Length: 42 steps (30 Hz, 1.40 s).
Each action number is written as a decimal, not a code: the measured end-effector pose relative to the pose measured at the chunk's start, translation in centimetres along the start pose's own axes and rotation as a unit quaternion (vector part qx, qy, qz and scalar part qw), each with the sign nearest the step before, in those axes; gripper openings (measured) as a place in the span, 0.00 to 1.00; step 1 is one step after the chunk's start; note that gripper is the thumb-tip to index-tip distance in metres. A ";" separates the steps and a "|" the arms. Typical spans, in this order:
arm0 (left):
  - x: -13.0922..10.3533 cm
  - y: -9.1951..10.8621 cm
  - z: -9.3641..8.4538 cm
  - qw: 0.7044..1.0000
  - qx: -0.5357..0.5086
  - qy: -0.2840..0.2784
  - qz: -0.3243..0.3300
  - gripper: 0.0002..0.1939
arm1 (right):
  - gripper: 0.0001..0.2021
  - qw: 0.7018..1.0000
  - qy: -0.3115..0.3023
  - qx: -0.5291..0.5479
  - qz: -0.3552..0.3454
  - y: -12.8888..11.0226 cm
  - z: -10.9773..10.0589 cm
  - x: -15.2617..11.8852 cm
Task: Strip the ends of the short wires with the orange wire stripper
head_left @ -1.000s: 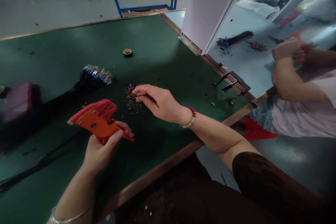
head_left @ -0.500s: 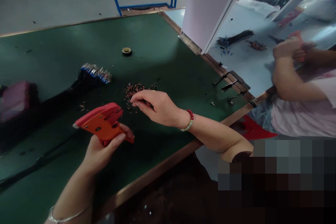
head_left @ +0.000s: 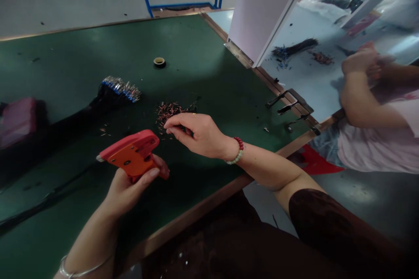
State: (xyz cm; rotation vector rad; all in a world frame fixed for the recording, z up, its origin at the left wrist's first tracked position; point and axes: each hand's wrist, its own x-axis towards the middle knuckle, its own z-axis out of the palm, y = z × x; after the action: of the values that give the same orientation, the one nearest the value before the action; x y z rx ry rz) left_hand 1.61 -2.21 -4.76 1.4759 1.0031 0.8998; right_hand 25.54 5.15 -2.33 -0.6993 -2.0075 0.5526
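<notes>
My left hand (head_left: 131, 187) is wrapped round the handles of a red and orange wire stripper (head_left: 129, 154), its jaw end turned toward my right hand. My right hand (head_left: 201, 135) has thumb and forefinger brought together in a pinch. Whatever sits between those fingertips is too small or too hidden to make out. Just behind them lies a loose pile of copper-coloured wire bits (head_left: 168, 111) on the green tabletop. Left of the pile rests a thick bundle of black wires (head_left: 106, 93), with blue and metal terminals (head_left: 121, 88) at its end.
A roll of tape (head_left: 159, 62) stands farther back on the green table (head_left: 183, 43). At left is a purplish box (head_left: 19, 117). Black metal brackets (head_left: 291, 102) sit at the right edge. Beyond a white panel (head_left: 258, 8), a co-worker's hands (head_left: 362, 61) work over another table.
The wire stripper in my left hand has shifted slightly right, closer to my right hand. My right hand keeps its pinch and stays nearly in place. The whole view has moved slightly.
</notes>
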 end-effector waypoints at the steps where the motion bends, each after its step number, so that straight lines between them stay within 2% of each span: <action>1: 0.0 0.1 0.0 1.000 -0.003 0.000 -0.001 0.09 | 0.08 1.000 -0.001 -0.001 0.000 0.0 0.0 0.0; 10: -0.1 -0.3 0.1 1.000 -0.020 -0.001 0.005 0.09 | 0.07 1.000 0.009 0.010 -0.013 -0.3 -0.2 0.0; 16: -0.1 -0.3 0.1 1.000 -0.013 -0.004 0.003 0.09 | 0.07 1.000 -0.014 0.003 0.013 -0.4 -0.2 0.0; 28: -0.1 0.0 0.7 1.000 -0.019 0.017 0.000 0.09 | 0.08 1.000 -0.017 -0.009 0.001 -0.3 -0.2 -0.1; 35: -0.2 -0.5 0.4 1.000 -0.024 0.000 -0.006 0.08 | 0.08 1.000 -0.018 -0.008 -0.011 -0.5 -0.3 0.0; 42: -0.1 -0.1 0.7 1.000 -0.017 0.007 -0.004 0.10 | 0.08 1.000 -0.025 -0.011 -0.004 -0.4 -0.2 -0.1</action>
State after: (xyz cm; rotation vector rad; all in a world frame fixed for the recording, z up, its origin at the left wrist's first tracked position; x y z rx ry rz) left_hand 2.17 -2.54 -4.90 1.4371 0.9992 0.9181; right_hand 25.69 4.79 -2.00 -0.6964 -2.0637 0.5487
